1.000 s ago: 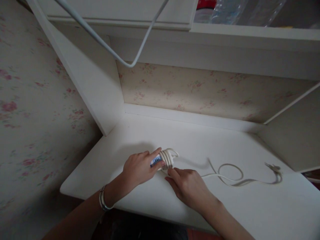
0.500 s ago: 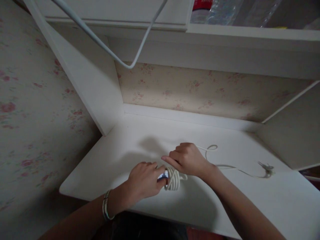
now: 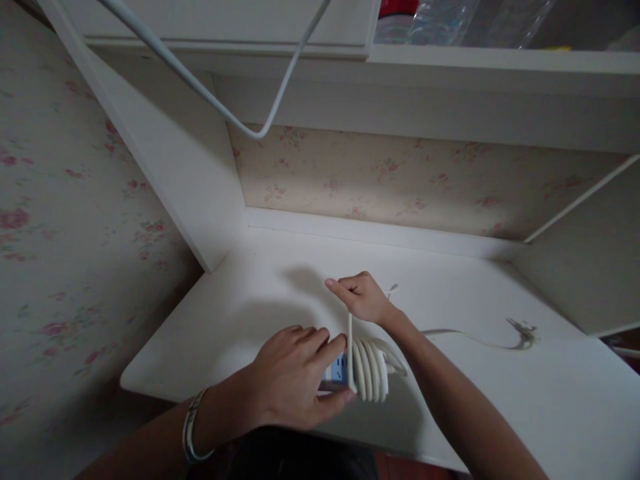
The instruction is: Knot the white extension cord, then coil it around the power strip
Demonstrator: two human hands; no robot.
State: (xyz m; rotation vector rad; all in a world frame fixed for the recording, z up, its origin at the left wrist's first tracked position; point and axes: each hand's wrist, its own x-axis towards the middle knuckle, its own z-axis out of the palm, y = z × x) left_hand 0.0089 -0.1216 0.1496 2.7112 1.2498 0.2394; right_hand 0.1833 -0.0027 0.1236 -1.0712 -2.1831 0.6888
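Note:
A power strip [image 3: 339, 371] with blue-and-white socket faces is gripped at its left part by my left hand [image 3: 300, 377], thumb below and fingers over the top. Several turns of its off-white cord [image 3: 371, 370] wrap the right part of the strip. Above it, my right hand [image 3: 364, 297] is closed around the cord, and a taut length runs from the fist down to the strip beside my left fingertips. The loose cord trails behind my right forearm to a plug end [image 3: 523, 333] lying on the desk at the right.
The white desk [image 3: 280, 267] has a raised back edge and side panels. A shelf [image 3: 500, 60] above holds clear plastic bottles [image 3: 443, 23]. A thick white cable [image 3: 257, 132] hangs in a bend at the upper left.
My right hand has moved up and away from the strip, pulling the cord taut. The strip has turned, showing more blue socket face. The loose cord and plug end have shifted slightly left.

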